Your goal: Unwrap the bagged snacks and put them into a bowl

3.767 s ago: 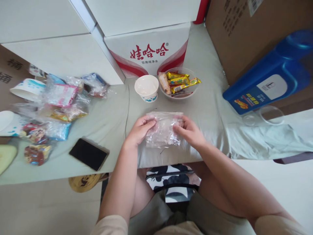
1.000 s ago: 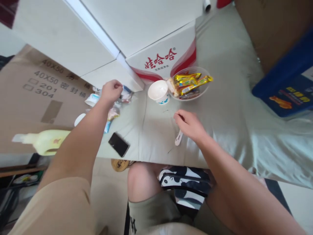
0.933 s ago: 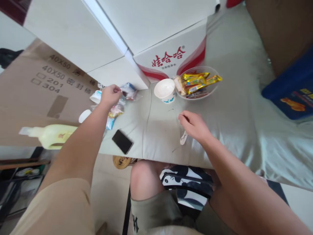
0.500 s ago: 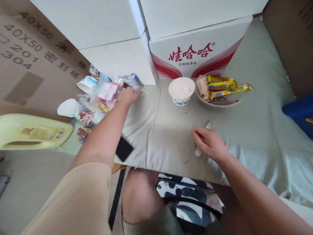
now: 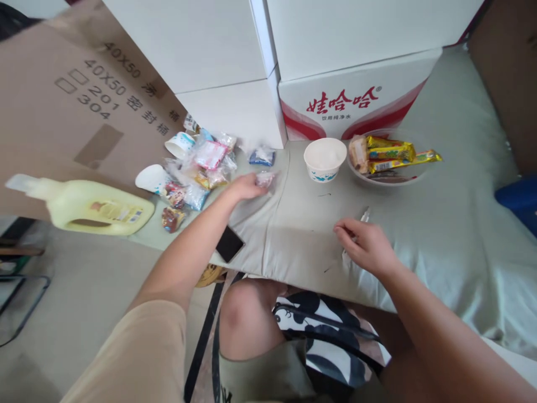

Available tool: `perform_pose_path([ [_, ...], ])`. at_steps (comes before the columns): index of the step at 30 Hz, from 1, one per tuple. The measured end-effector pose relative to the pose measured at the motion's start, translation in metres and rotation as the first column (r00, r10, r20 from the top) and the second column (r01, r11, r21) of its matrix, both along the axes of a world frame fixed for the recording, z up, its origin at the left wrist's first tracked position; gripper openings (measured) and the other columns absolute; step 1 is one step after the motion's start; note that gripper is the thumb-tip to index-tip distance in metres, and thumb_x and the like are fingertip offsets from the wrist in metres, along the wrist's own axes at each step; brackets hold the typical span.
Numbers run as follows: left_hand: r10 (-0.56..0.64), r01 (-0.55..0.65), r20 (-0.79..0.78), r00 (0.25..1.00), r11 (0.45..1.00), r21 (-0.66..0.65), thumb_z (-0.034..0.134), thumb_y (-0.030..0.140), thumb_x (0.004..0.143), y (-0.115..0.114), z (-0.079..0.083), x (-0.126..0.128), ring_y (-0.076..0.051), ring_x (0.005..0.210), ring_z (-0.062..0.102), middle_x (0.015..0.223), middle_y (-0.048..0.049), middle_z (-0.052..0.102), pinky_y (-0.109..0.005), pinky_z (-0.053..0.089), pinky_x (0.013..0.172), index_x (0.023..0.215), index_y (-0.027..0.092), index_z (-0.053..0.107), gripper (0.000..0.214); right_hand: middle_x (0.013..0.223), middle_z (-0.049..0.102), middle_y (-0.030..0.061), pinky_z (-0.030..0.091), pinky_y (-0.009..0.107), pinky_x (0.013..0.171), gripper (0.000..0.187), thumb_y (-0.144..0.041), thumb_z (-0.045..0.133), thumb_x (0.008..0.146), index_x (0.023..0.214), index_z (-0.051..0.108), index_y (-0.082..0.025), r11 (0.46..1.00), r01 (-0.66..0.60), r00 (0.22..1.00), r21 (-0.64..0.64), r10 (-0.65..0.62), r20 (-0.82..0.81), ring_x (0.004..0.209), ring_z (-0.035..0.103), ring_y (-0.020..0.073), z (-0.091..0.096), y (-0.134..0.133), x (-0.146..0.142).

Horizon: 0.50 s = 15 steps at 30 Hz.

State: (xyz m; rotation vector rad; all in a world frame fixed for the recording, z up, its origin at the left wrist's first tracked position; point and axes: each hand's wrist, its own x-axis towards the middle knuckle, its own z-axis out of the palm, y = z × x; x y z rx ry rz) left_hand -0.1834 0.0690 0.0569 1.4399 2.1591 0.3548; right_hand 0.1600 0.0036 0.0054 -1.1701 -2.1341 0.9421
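My left hand [image 5: 248,187] is closed on a small clear plastic packet [image 5: 265,179] with pinkish contents, low over the cloth. To its left is a pile of wrapped snacks, among them a pink-edged packet [image 5: 210,154]. A blue packet [image 5: 262,156] lies just beyond the hand. My right hand [image 5: 364,246] has its fingers curled together; whether anything is inside them is hidden. Beneath it lies a slim white tool like a utility knife [image 5: 366,214], mostly covered. A white paper bowl [image 5: 325,159] stands upright beyond the hands.
A clear plastic bowl [image 5: 394,182] holds yellow-wrapped snacks. At left are tipped paper cups [image 5: 151,178], a yellow jug [image 5: 121,210] and a dark phone [image 5: 230,244] near the front edge. White boxes [image 5: 361,106] stand behind; a cardboard box [image 5: 100,101] leans left.
My left hand has moved out of the snack pile, toward me and to the right, with the clear packet in it. My right hand stays over the white tool. The camera view has shifted left.
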Motion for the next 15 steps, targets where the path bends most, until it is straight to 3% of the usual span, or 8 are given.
perform_pose_path([
  [2,0.009,-0.026,0.311,0.950,0.998,0.049,0.083,0.028,0.063,-0.025,0.005,0.022,-0.031,0.102,0.071,0.093,-0.0084,0.076,-0.034,0.052,0.087,0.090,0.016,0.073,0.031,0.061,0.064,0.0023,0.038,0.029,0.056,0.025,-0.037,0.048,0.092,0.078,0.063,-0.022,1.000,-0.002,1.000,-0.001,0.002,0.001,0.053,0.054,0.0155,0.001,-0.007,0.003],
  [3,0.039,-0.073,0.472,0.881,0.996,0.054,0.080,0.031,0.067,-0.038,0.005,0.035,-0.027,0.101,0.071,0.097,-0.0067,0.077,-0.032,0.052,0.086,0.095,0.018,0.073,0.033,0.063,0.065,0.0026,0.039,0.029,0.057,0.024,-0.036,0.049,0.091,0.079,0.064,-0.022,1.000,0.004,1.000,-0.008,-0.004,-0.002,0.054,0.055,0.0158,0.001,-0.010,0.005],
  [6,0.124,-0.192,0.869,0.479,0.981,-0.034,0.077,0.036,0.071,-0.071,-0.006,0.078,-0.023,0.091,0.074,0.098,-0.0076,0.078,-0.034,0.056,0.083,0.108,0.018,0.068,0.042,0.078,0.071,0.0057,0.047,0.031,0.065,0.018,-0.037,0.055,0.087,0.090,0.065,-0.022,0.995,0.073,0.993,-0.068,-0.079,-0.091,0.066,0.064,0.0185,-0.001,-0.015,0.012],
  [8,0.128,-0.139,0.962,0.240,0.986,-0.096,0.078,0.038,0.071,-0.088,-0.019,0.106,-0.024,0.084,0.075,0.093,-0.0088,0.078,-0.036,0.058,0.077,0.109,0.016,0.066,0.046,0.104,0.074,0.0113,0.053,0.034,0.070,0.030,-0.041,0.062,0.083,0.107,0.063,-0.022,0.976,0.128,0.958,-0.174,-0.167,-0.232,0.083,0.070,0.0221,-0.003,-0.015,0.015],
  [9,0.124,-0.102,0.977,0.172,0.989,-0.107,0.079,0.038,0.069,-0.094,-0.026,0.119,-0.024,0.081,0.075,0.091,-0.0082,0.077,-0.035,0.058,0.073,0.110,0.016,0.066,0.048,0.116,0.072,0.0135,0.056,0.035,0.072,0.041,-0.044,0.065,0.082,0.115,0.059,-0.022,0.961,0.120,0.931,-0.248,-0.196,-0.308,0.090,0.071,0.0235,-0.003,-0.015,0.016],
  [11,0.103,-0.049,0.988,0.118,0.994,-0.098,0.084,0.032,0.066,-0.101,-0.038,0.141,-0.022,0.078,0.074,0.091,-0.0054,0.077,-0.031,0.057,0.068,0.114,0.019,0.065,0.054,0.124,0.071,0.0140,0.058,0.037,0.075,0.056,-0.049,0.070,0.080,0.126,0.052,-0.024,0.925,0.022,0.879,-0.380,-0.199,-0.434,0.096,0.071,0.0239,-0.004,-0.013,0.015],
  [13,0.077,-0.031,0.990,0.117,0.997,-0.074,0.086,0.025,0.064,-0.100,-0.048,0.155,-0.020,0.082,0.074,0.097,-0.0034,0.077,-0.029,0.057,0.071,0.120,0.022,0.064,0.060,0.113,0.074,0.0102,0.058,0.038,0.079,0.056,-0.049,0.073,0.078,0.123,0.053,-0.024,0.903,-0.052,0.856,-0.427,-0.180,-0.485,0.091,0.072,0.0223,-0.005,-0.011,0.014],
  [15,0.054,-0.076,0.991,0.121,0.996,-0.045,0.086,0.023,0.066,-0.094,-0.056,0.164,-0.019,0.090,0.074,0.106,-0.0024,0.076,-0.031,0.058,0.079,0.125,0.026,0.062,0.064,0.101,0.074,0.0068,0.057,0.037,0.078,0.046,-0.047,0.074,0.077,0.112,0.058,-0.022,0.910,0.024,0.863,-0.414,-0.228,-0.450,0.087,0.070,0.0210,-0.006,-0.008,0.013],
])
